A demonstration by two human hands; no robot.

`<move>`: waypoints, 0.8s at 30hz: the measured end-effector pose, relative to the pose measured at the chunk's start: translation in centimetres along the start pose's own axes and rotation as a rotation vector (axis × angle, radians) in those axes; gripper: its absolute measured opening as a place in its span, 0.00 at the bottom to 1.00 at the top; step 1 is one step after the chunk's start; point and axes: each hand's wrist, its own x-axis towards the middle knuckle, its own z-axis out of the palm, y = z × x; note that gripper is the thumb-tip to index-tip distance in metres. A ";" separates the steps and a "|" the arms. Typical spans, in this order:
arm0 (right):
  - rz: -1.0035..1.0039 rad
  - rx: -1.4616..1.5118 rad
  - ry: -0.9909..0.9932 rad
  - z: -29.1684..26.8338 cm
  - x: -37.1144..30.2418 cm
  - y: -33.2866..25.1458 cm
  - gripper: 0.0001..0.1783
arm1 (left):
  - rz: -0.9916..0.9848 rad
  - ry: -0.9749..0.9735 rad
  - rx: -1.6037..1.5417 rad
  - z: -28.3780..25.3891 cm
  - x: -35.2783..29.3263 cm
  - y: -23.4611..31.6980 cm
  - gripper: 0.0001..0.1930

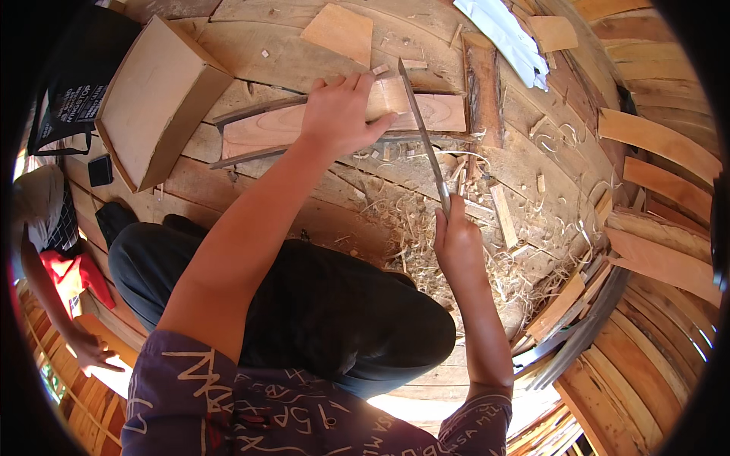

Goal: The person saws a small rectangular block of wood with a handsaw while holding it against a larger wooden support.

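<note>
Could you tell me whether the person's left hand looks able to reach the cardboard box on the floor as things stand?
Probably yes. The cardboard box lies just left of the left hand, with only bare floor planks between. But that hand is pressing down the wooden board and would have to let go first.

A pale, smooth-planed wooden plank [342,121] lies on a floor [251,45] of rough, matt boards. Beside the plank, a long blade [423,137] shows dull grey metal. Near the blade, curled wood shavings [411,220] lie pale and dry; beyond, a matt cardboard box [156,102].
</note>
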 end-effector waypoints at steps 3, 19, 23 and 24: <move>-0.024 0.049 0.067 2.1 4.6 -0.7 0.13 | 0.085 0.112 -0.036 0.4 0.0 0.0 0.27; 0.053 0.038 -0.013 0.6 6.3 -2.7 0.14 | 0.005 0.019 0.007 0.9 -0.4 -0.2 0.31; -0.008 0.028 0.014 0.1 6.4 -2.7 0.13 | -0.008 0.016 -0.007 0.8 -0.1 0.1 0.32; -0.014 0.030 0.014 0.2 6.3 -2.5 0.13 | -0.013 0.017 -0.016 0.8 -0.2 0.1 0.32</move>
